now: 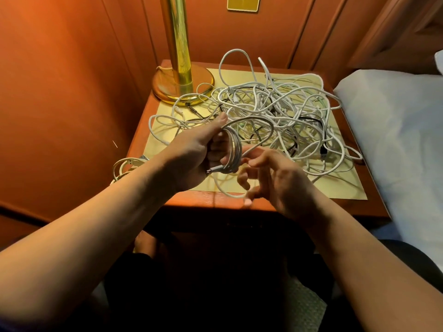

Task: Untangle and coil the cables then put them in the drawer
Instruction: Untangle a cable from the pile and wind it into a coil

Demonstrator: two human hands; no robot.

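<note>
While the left hand (196,149) grips a partly wound white coil (232,152) just in front of the lamp base (183,86), its thumb points up along the loops and its fingers curl round them, with a metal plug end poking out below the palm. One wide loop of the same cable arches from the coil toward the tangle (275,111) of mostly white cables, which lies on the counter (211,200) to the right of the lamp base; a few dark cables (311,121) run through that heap. The right hand (271,176) hovers close beside the coil, nearer the person than the lamp base, with its fingers loosely bent; motion blur hides whether its fingertips pinch the strand that droops under the coil. A second small coil (124,165) sits at the counter's left edge, in front of the lamp base and partly behind the left forearm. A brass lamp pole (176,32) rises from the base. Beyond the tangle, on the far side from the lamp base, lies a bed with a white sheet (395,130). The drawer front below the counter is in deep shadow.
</note>
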